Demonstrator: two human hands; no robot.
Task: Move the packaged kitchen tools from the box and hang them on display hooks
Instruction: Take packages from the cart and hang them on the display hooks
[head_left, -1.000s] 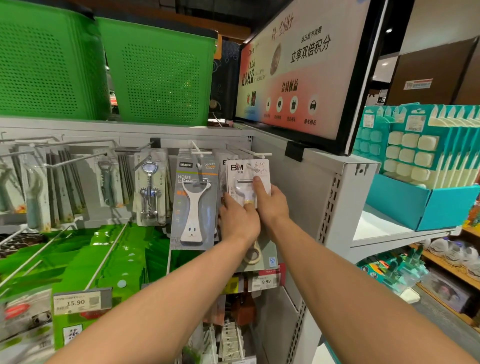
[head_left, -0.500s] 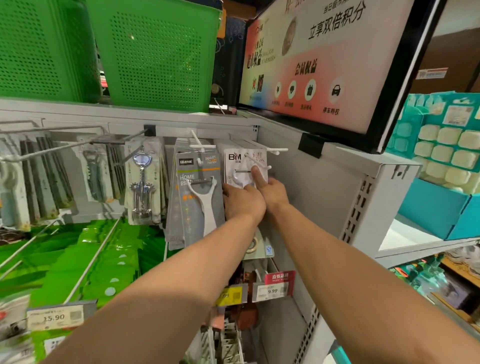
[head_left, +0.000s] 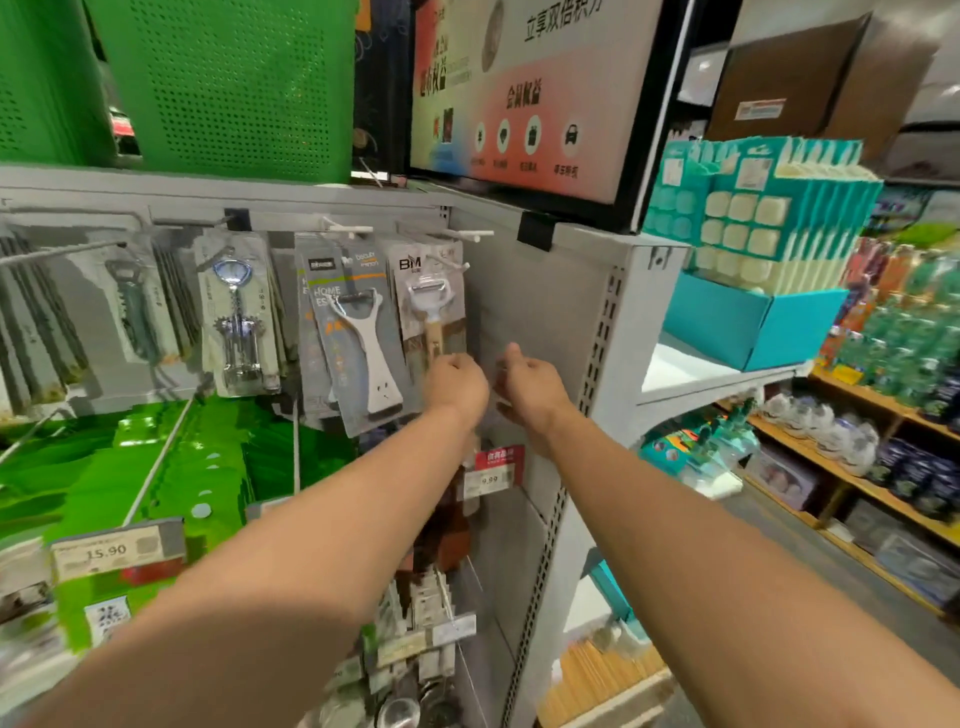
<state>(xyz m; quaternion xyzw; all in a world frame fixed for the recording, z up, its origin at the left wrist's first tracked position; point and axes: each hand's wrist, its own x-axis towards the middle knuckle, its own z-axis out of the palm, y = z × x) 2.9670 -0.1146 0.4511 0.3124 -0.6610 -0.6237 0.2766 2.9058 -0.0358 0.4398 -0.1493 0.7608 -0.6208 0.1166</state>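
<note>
A packaged peeler with a wooden handle and a "BM" card (head_left: 428, 291) hangs on a white display hook (head_left: 453, 266) at the right end of the grey panel. My left hand (head_left: 457, 387) hovers in front of the pack's lower end with loosely curled fingers and no visible grip. My right hand (head_left: 530, 387) is just right of it, against the bare panel, fingers loosely curled and holding nothing. To the left hang a white peeler pack (head_left: 358, 332) and a corkscrew pack (head_left: 239, 322). No box is in view.
Green perforated baskets (head_left: 234, 88) stand on the shelf above, beside a slanted advert sign (head_left: 530, 93). A 9.99 price tag (head_left: 491, 475) hangs below my hands, with more hanging packs under it. A teal display box (head_left: 748, 327) sits on the right shelf. Green packs fill the lower left hooks.
Both hands have dropped from the top of the BM peeler pack to its lower end. The pack now hangs on the hook by itself.
</note>
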